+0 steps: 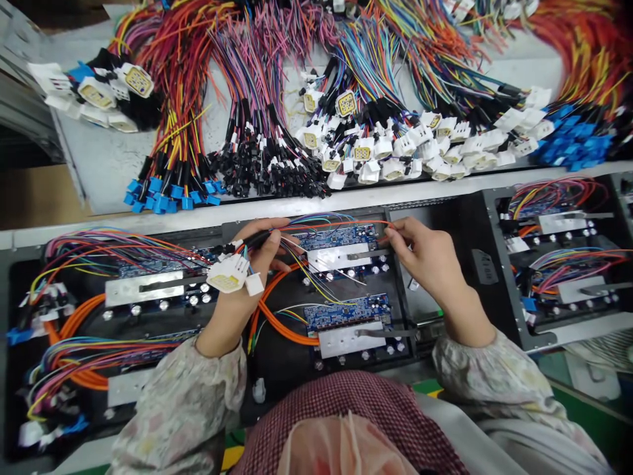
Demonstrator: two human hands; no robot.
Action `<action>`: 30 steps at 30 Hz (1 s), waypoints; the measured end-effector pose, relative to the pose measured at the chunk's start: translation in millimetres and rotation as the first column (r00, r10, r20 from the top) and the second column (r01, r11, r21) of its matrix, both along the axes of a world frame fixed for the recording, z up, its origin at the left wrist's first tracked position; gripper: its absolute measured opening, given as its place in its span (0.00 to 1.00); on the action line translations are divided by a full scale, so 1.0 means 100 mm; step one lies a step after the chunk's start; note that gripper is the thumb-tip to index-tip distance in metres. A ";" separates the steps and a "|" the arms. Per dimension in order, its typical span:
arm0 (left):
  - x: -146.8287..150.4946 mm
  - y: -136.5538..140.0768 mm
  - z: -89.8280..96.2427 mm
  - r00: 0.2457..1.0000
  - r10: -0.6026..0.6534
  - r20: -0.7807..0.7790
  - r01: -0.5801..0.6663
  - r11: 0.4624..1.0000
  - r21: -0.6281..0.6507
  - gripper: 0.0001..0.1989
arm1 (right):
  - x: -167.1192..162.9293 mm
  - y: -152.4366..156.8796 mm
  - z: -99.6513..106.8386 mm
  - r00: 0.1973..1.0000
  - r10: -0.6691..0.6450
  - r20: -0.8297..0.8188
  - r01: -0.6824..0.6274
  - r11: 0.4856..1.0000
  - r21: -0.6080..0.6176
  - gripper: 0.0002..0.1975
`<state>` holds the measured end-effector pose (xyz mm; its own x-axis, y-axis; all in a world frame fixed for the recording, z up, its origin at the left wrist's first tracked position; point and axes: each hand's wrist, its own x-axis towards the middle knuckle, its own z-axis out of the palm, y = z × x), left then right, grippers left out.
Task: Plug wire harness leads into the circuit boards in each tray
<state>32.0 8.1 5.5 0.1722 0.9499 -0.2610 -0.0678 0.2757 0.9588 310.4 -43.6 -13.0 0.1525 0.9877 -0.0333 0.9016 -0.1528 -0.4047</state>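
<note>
My left hand [264, 254] is closed around the black-sleeved part of a wire harness, whose white connector [228, 274] hangs over the wrist. Loose coloured wires fan out from it to the right. Between thumb and forefinger, my right hand [420, 254] pinches the end of an orange wire [341, 224] stretched from that harness. Beneath the wires lies a blue circuit board [363, 235] with a silver metal plate [329, 258]. A second circuit board [346, 310] sits nearer to me, with thick orange cables [277, 323] looping at its left.
Bundles of wire harnesses with white connectors [390, 148], black connectors [267, 168] and blue connectors [171, 194] lie on the shelf behind. Black trays with wired boards stand left [14, 284] and right [524, 330]. A small white connector [258, 390] lies near the front.
</note>
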 end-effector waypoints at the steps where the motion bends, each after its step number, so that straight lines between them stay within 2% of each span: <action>1: 0.00 0.00 0.01 1.000 -0.009 0.001 0.009 1.000 -0.002 0.11 | 0.00 0.00 0.00 1.000 -0.005 -0.010 0.005 1.000 -0.001 0.16; 10: -0.02 0.02 -0.08 0.999 -0.041 0.005 0.041 0.999 0.015 0.15 | 0.03 0.05 -0.03 1.000 0.012 -0.024 -0.012 1.000 -0.020 0.15; 12: -0.02 0.02 -0.08 0.999 -0.047 0.005 0.047 0.999 0.012 0.12 | -0.01 0.03 0.01 1.000 -0.021 0.003 0.021 1.000 0.010 0.15; 14: -0.02 0.01 -0.06 0.999 -0.051 0.012 0.051 0.999 0.009 0.09 | -0.10 -0.01 0.11 0.998 -0.050 0.029 0.047 0.994 0.098 0.17; 16: -0.02 0.01 -0.04 0.998 -0.054 0.019 0.054 0.999 0.007 0.07 | -0.23 -0.07 0.24 0.998 0.039 0.041 -0.046 0.985 0.168 0.17; 19: -0.02 0.00 -0.04 0.997 -0.053 0.055 0.053 0.999 -0.001 0.07 | -0.42 -0.11 0.35 0.942 0.331 0.065 -0.336 0.933 0.126 0.13; 20: -0.02 -0.01 -0.05 0.996 -0.052 0.074 0.052 0.999 -0.002 0.07 | -0.47 -0.09 0.35 0.928 0.368 0.062 -0.373 0.920 0.118 0.14; 23: -0.01 0.00 -0.08 0.988 -0.061 0.141 0.064 0.998 -0.017 0.09 | -0.52 0.02 0.25 0.964 0.266 -0.001 -0.263 0.953 0.149 0.14; 25: -0.01 0.00 -0.09 0.986 -0.066 0.156 0.071 0.997 -0.025 0.10 | -0.51 0.12 0.15 0.979 0.203 -0.030 -0.198 0.972 0.123 0.13; 30: 0.00 0.00 -0.07 0.991 -0.063 0.116 0.066 0.998 -0.021 0.10 | -0.51 0.25 -0.03 0.979 0.203 -0.028 -0.202 0.979 0.039 0.15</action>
